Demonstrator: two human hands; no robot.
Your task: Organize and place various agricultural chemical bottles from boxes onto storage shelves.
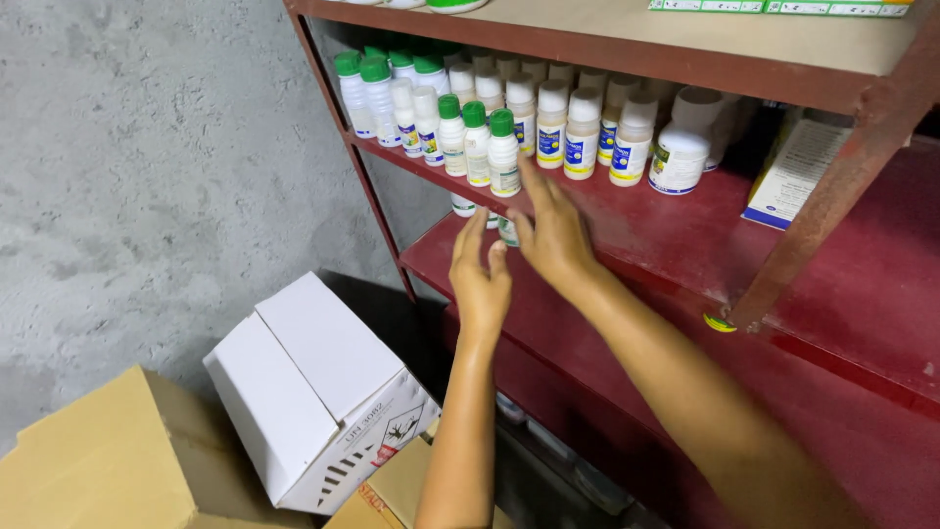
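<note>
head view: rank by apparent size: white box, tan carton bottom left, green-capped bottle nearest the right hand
1. White box
2. Tan carton: cut off by the frame, so its rank against the box is unsure.
3. Green-capped bottle, smallest by far, though farther away.

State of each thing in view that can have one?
Left hand: open, raised by lower shelf.
Right hand: open, fingers over small bottles.
Green-capped bottles: upright, capped.
White-capped bottles: upright, capped.
White box: closed, tilted.
Brown box: flap open.

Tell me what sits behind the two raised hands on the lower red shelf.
Behind the left hand and right hand, parts of small white bottles show on the lower shelf. The hands cover their bodies, so their number is unclear.
</note>
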